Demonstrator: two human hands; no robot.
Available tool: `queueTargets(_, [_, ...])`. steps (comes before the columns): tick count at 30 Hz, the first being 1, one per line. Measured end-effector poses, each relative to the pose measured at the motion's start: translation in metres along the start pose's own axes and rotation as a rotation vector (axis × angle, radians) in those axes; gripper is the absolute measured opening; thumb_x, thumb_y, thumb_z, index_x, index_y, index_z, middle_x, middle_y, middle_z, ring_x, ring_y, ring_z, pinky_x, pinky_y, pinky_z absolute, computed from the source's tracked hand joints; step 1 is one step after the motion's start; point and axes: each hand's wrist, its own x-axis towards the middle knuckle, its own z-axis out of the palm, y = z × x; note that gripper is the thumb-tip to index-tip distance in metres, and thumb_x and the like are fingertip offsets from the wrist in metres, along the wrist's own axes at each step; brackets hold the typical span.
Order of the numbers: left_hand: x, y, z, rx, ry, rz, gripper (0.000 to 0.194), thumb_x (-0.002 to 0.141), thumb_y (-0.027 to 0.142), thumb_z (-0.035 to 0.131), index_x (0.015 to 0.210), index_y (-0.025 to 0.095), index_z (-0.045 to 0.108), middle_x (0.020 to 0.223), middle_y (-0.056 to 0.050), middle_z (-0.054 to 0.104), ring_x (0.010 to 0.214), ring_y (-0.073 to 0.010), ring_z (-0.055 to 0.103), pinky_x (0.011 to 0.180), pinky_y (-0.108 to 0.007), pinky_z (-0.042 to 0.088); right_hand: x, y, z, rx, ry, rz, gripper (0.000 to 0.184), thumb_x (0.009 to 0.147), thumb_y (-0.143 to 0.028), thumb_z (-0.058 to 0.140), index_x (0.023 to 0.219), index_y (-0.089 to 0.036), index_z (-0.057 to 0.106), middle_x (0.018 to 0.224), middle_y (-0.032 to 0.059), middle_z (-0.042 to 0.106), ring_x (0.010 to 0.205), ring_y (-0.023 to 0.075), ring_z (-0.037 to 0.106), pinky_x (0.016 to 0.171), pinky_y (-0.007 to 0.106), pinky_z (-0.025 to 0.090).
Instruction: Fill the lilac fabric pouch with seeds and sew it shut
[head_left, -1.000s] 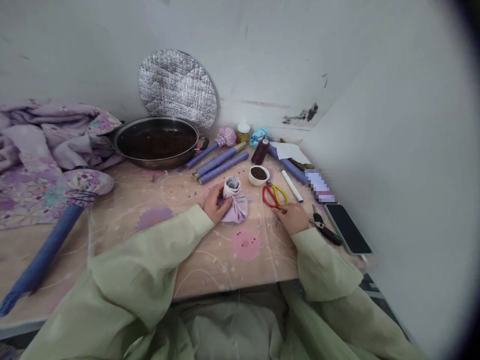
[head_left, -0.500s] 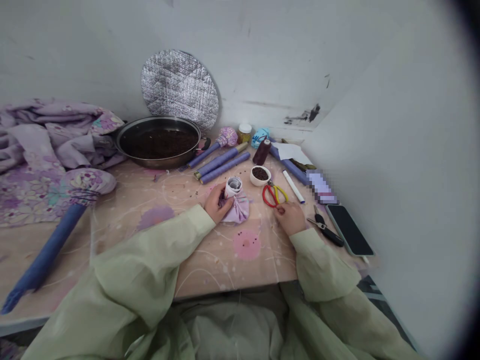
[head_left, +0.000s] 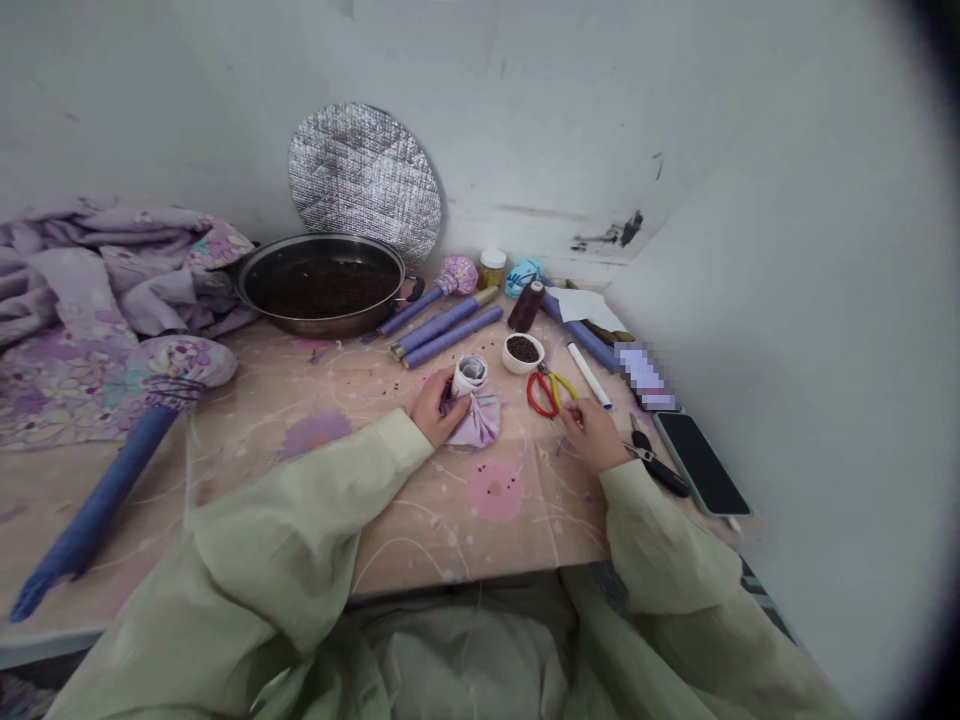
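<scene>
My left hand [head_left: 437, 408] is closed around a lilac cloth bundle [head_left: 480, 420], gathered below a rolled white paper tube [head_left: 471, 370] that stands upright with its open end up. Over to the right, my right hand [head_left: 594, 436] hovers low above the table with its fingers curled together; whatever they hold, if anything, is too small to make out. Just beyond its fingertips lie scissors [head_left: 541, 396] with one red and one yellow handle. A white bowl of dark grains [head_left: 523, 352] sits behind them. Near my right wrist is a black-handled tool [head_left: 660, 470].
Behind are a wide pan [head_left: 322, 285] of dark material, blue-wrapped sticks [head_left: 454, 335], a thread spool [head_left: 526, 306] and a lidded jar [head_left: 491, 268]. A marker [head_left: 589, 375] and phone [head_left: 703, 463] lie right. Floral cloth [head_left: 82, 300] and a cloth-headed stick [head_left: 112, 490] lie left.
My right hand has shifted a little to the right, away from the scissors' handles. The left hand stays on the cloth bundle, and the camera view has moved slightly.
</scene>
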Motion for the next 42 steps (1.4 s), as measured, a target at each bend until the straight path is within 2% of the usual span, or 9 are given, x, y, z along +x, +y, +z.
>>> queueTargets(7, [0.0,0.0,0.0,-0.014,0.005,0.01,0.042,0.082,0.028,0.055,0.12,0.015,0.045,0.112,-0.012,0.058,0.101,-0.0217,0.057,0.088,-0.038,0.047,0.032,-0.084,-0.04,0.255,0.018,-0.181,0.019,0.087,-0.034,0.039,0.081,-0.019,0.05,0.076,0.004,0.054,0.068,0.0144,0.05,0.065,0.028,0.04])
queueTargets(11, [0.0,0.0,-0.001,-0.014,-0.006,0.023,0.042,0.082,0.029,0.054,0.121,0.014,0.045,0.111,-0.012,0.058,0.101,-0.0222,0.056,0.087,-0.038,0.047,0.048,-0.126,-0.031,0.307,-0.027,-0.347,0.017,0.087,-0.031,0.041,0.082,-0.018,0.05,0.078,0.0036,0.054,0.073,0.0145,0.05,0.07,0.028,0.04])
queueTargets(16, [0.0,-0.001,0.0,-0.025,-0.001,0.044,0.043,0.083,0.03,0.053,0.122,0.014,0.044,0.113,-0.013,0.058,0.102,-0.0219,0.056,0.088,-0.038,0.047,0.053,-0.143,-0.02,0.292,-0.052,-0.454,0.013,0.084,-0.023,0.047,0.08,-0.017,0.057,0.08,0.0043,0.058,0.079,0.0148,0.052,0.074,0.028,0.041])
queueTargets(20, [-0.001,-0.003,0.0,-0.012,-0.008,0.033,0.043,0.082,0.03,0.054,0.122,0.014,0.044,0.112,-0.013,0.058,0.101,-0.022,0.056,0.088,-0.038,0.046,0.054,-0.129,-0.038,0.302,0.008,-0.419,0.014,0.082,-0.025,0.052,0.081,-0.017,0.064,0.079,0.0034,0.062,0.071,0.013,0.054,0.068,0.026,0.042])
queueTargets(24, [-0.002,-0.003,0.0,-0.004,-0.006,0.016,0.042,0.082,0.029,0.054,0.121,0.014,0.045,0.111,-0.012,0.058,0.101,-0.0217,0.056,0.088,-0.038,0.047,0.044,-0.075,-0.054,0.203,0.117,-0.302,0.017,0.077,-0.033,0.058,0.077,-0.018,0.067,0.073,0.0029,0.063,0.063,0.0133,0.054,0.059,0.026,0.041])
queueTargets(28, [-0.001,-0.002,0.0,0.003,-0.008,-0.002,0.041,0.082,0.029,0.054,0.119,0.014,0.046,0.112,-0.012,0.058,0.102,-0.0217,0.056,0.089,-0.038,0.047,0.015,-0.009,-0.039,-0.011,0.026,-0.191,0.016,0.076,-0.029,0.059,0.073,-0.017,0.07,0.069,0.0045,0.064,0.062,0.0152,0.057,0.062,0.029,0.045])
queueTargets(31, [-0.001,-0.002,0.0,0.0,-0.008,-0.005,0.041,0.082,0.028,0.055,0.119,0.014,0.046,0.112,-0.012,0.059,0.102,-0.0221,0.057,0.089,-0.038,0.047,-0.005,0.02,-0.02,-0.101,-0.04,-0.115,0.015,0.076,-0.025,0.06,0.076,-0.016,0.072,0.075,0.0067,0.068,0.064,0.016,0.06,0.064,0.029,0.047])
queueTargets(35, [0.0,-0.002,0.001,-0.03,-0.002,-0.016,0.04,0.082,0.028,0.054,0.118,0.014,0.047,0.112,-0.012,0.059,0.101,-0.0222,0.057,0.089,-0.039,0.047,-0.009,0.027,-0.005,-0.167,-0.009,-0.118,0.018,0.079,-0.025,0.058,0.078,-0.016,0.074,0.079,0.0082,0.07,0.075,0.0186,0.063,0.072,0.03,0.048])
queueTargets(42, [0.0,0.001,-0.001,-0.025,0.0,-0.011,0.04,0.082,0.027,0.055,0.118,0.014,0.047,0.111,-0.012,0.059,0.1,-0.0216,0.057,0.089,-0.038,0.048,0.005,0.018,0.005,-0.224,-0.095,-0.093,0.017,0.076,-0.029,0.061,0.076,-0.018,0.074,0.075,0.0066,0.07,0.075,0.0191,0.062,0.071,0.029,0.047])
